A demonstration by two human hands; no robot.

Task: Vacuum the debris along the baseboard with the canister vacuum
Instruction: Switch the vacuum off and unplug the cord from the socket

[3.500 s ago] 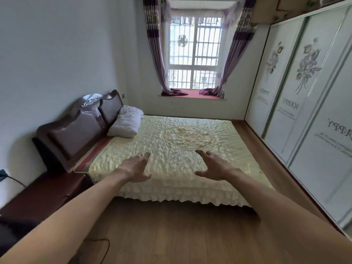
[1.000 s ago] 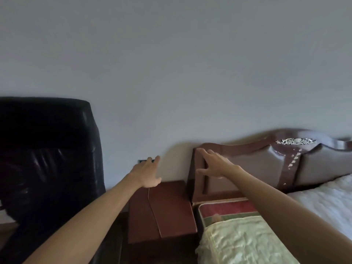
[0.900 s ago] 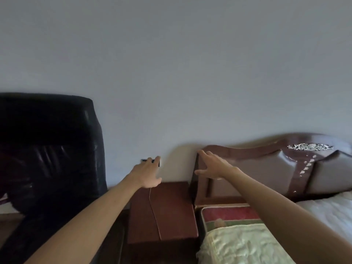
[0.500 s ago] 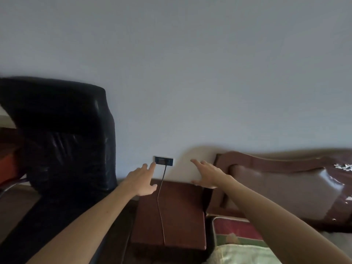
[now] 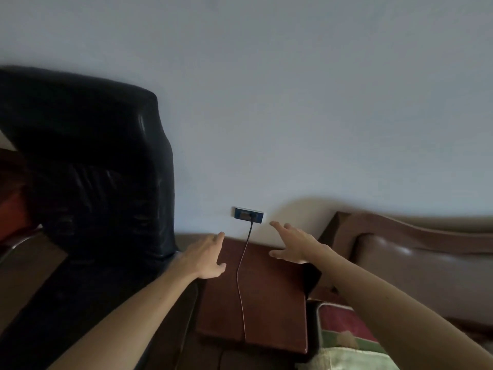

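Note:
No canister vacuum or baseboard debris shows in the head view. A wall socket [image 5: 249,214] sits low on the pale wall with a dark plug in it. From the plug a thin cord [image 5: 241,273] runs down across the brown nightstand [image 5: 269,297]. My left hand [image 5: 206,256] reaches forward left of the cord, fingers straight, holding nothing. My right hand [image 5: 293,245] stretches out to the right of the cord, fingers spread, also empty. Both hover above the nightstand, just below the socket.
A black leather chair [image 5: 88,166] fills the left side, close to the nightstand. The brown padded headboard [image 5: 416,252] and the corner of the bed [image 5: 346,351] lie to the right. A second thin cable [image 5: 184,340] hangs between chair and nightstand.
My view turned left from the bed to the wall. The socket and plug came out from behind my left hand. Both hands stayed empty and spread, now flanking the cord.

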